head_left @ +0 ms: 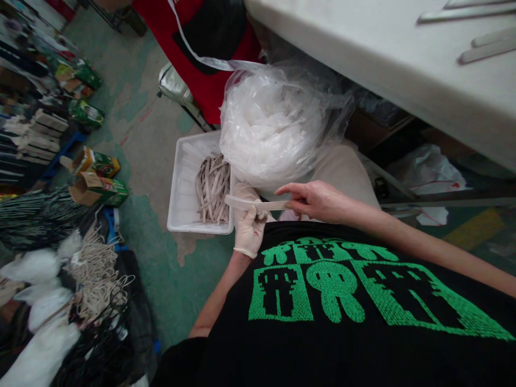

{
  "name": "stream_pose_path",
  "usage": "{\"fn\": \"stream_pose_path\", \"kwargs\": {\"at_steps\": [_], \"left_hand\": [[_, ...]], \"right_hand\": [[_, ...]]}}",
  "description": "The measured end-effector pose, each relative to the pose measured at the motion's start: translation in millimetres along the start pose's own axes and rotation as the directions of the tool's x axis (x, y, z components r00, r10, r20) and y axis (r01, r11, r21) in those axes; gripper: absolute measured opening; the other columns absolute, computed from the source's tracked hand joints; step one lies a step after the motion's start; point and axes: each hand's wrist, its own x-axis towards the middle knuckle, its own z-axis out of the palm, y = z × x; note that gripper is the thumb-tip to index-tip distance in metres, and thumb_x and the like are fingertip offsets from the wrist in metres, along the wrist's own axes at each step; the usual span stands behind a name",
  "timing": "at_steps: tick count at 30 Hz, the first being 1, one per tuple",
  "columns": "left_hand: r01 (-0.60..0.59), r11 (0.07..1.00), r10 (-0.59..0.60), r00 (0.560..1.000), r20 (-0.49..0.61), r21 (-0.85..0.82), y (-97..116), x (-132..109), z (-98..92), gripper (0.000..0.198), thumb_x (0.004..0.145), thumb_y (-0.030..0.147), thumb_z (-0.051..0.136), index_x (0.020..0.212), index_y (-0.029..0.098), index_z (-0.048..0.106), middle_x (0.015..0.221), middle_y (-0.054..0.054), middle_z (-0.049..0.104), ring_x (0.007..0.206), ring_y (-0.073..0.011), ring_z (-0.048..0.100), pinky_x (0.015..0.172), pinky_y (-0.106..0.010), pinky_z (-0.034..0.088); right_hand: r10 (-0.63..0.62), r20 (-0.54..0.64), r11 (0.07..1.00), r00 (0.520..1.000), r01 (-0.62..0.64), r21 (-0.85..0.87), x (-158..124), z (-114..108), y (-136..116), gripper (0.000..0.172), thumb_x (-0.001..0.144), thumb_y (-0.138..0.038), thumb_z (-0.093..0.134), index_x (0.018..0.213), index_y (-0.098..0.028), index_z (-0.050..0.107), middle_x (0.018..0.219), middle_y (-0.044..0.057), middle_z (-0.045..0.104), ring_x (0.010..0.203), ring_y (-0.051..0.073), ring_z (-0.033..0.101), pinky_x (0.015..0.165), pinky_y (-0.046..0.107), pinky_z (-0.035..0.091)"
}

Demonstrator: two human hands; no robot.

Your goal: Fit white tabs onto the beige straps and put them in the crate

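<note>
A flat, pale strip (271, 205) stretches between my two hands, in front of the black shirt. My left hand (248, 236), in a light glove, is closed with thumb and fingers on the strip, and one end sticks out past it. At the strip's other end, thumb and fingers of my bare right hand (316, 200) pinch it, the index finger held out above. Left of my gloved hand stands a white plastic bin (181, 183) with a heap of similar beige strips (213, 188). A clear plastic bag (274, 123) full of whitish material bulges just beyond my hands.
A white-covered table (363, 37) juts in at the upper right, with several pale strips (487, 48) on it. Red and black cloth (209, 43) hangs beyond the bag. On the floor at left are open boxes (99, 188), bundled cords (100, 269) and white bags (44, 290).
</note>
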Motion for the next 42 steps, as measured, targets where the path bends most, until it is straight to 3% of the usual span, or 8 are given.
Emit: {"fn": "stream_pose_path", "kwargs": {"at_steps": [11,16,21,25,29,32,37,42], "left_hand": [[0.064,0.997,-0.062,0.997,0.051,-0.032,-6,-5,20.8,0.026,0.066,0.025,0.087,0.084,0.014,0.071,0.063,0.005,0.057,0.059,-0.0052,0.051,0.072,-0.022,0.051],[0.181,0.983,-0.186,0.964,0.191,0.045,-19,-6,33.2,0.027,0.064,0.03,0.088,0.071,0.014,0.066,0.067,0.002,0.061,0.063,-0.0077,0.055,0.063,-0.021,0.047],[0.198,0.978,-0.193,0.977,0.095,-0.057,-2,-4,29.9,0.014,0.076,0.019,0.078,0.087,0.014,0.07,0.064,0.004,0.058,0.059,-0.0051,0.054,0.072,-0.022,0.055],[0.258,0.954,-0.256,0.966,0.033,-0.153,9,-1,25.3,0.008,0.087,0.016,0.067,0.095,0.015,0.069,0.066,0.005,0.058,0.059,-0.0045,0.055,0.074,-0.023,0.058],[0.354,0.918,-0.346,0.935,0.077,-0.177,9,-3,34.1,0.006,0.091,0.019,0.063,0.094,0.016,0.067,0.065,0.005,0.056,0.058,-0.0047,0.055,0.077,-0.025,0.058],[0.403,0.901,-0.395,0.915,0.078,-0.161,7,-4,46.9,0.005,0.091,0.02,0.063,0.093,0.017,0.067,0.064,0.005,0.056,0.057,-0.0046,0.054,0.078,-0.025,0.056],[0.44,0.896,-0.431,0.894,0.126,-0.056,-5,-9,63.2,0.002,0.086,0.018,0.067,0.086,0.016,0.067,0.066,0.005,0.059,0.054,-0.0054,0.052,0.073,-0.024,0.054],[0.544,0.839,-0.53,0.806,0.263,0.025,-13,-8,53.9,0.015,0.09,0.028,0.062,0.09,0.015,0.069,0.076,-0.002,0.067,0.068,-0.0122,0.062,0.09,-0.034,0.052]], "right_hand": [[-0.07,0.002,0.991,0.998,0.069,0.116,-20,-11,20,0.038,0.093,-0.03,0.053,0.129,-0.021,0.062,0.069,-0.002,0.07,0.05,0.012,0.055,0.054,0.027,0.038],[-0.072,-0.001,0.98,0.997,0.071,0.185,-18,-2,16,0.034,0.094,-0.028,0.054,0.125,-0.019,0.063,0.067,-0.002,0.068,0.049,0.009,0.053,0.052,0.024,0.039],[-0.16,0.125,0.837,0.979,0.067,0.543,-45,-29,23,0.029,0.092,-0.043,0.061,0.1,-0.016,0.069,0.076,0.001,0.069,0.054,0.009,0.059,0.049,0.02,0.045],[-0.316,0.041,0.737,0.948,0.218,0.64,-77,-53,18,0.043,0.078,-0.049,0.078,0.104,-0.016,0.072,0.091,0.007,0.074,0.078,0.017,0.07,0.066,0.025,0.055],[-0.265,-0.245,0.832,0.933,0.35,0.431,-86,-50,14,0.03,0.088,-0.041,0.071,0.112,-0.022,0.073,0.089,0.004,0.075,0.077,0.016,0.07,0.07,0.026,0.055],[-0.316,-0.433,0.908,0.844,0.401,0.119,-75,-38,19,0.018,0.095,-0.03,0.062,0.105,-0.025,0.076,0.083,0.002,0.071,0.07,0.013,0.065,0.065,0.024,0.052],[-0.536,-0.401,0.82,0.743,0.57,-0.04,-40,-17,33,0.019,0.099,-0.024,0.054,0.102,-0.022,0.073,0.116,0.009,0.068,0.101,0.017,0.065,0.081,0.031,0.053],[-0.493,-0.338,0.84,0.802,0.54,0.057,-26,-10,41,0.02,0.1,-0.028,0.053,0.099,-0.019,0.071,0.092,0.005,0.073,0.084,0.015,0.067,0.077,0.028,0.053]]}}
